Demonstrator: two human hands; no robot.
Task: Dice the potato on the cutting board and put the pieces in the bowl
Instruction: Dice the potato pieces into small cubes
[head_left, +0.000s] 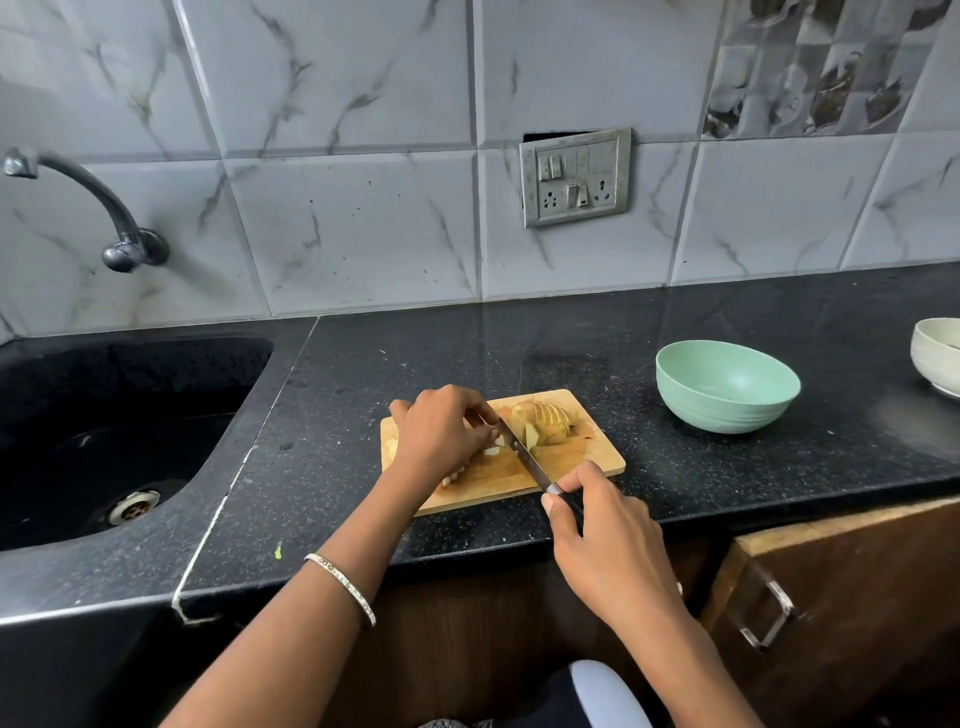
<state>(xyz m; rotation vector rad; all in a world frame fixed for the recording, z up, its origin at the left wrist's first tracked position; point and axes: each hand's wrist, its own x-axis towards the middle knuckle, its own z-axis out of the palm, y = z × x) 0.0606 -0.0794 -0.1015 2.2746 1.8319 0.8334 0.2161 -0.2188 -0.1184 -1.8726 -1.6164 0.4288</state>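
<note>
Sink (119, 431) at frame left. Centre: left hand (441, 431), fingers curled, holds cut pieces (492, 450) down on the cutting board (587, 460). Knife (522, 449) blade just right of them, beside the sliced potato (548, 423) at the board's top. Right hand (602, 540) grips the knife handle. Green bowl (727, 384) right, apart from the board.

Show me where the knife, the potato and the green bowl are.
knife (524, 453), head view, middle of the blade.
potato (548, 423), head view, top of the sliced half.
green bowl (722, 414), head view, outer wall.
</note>
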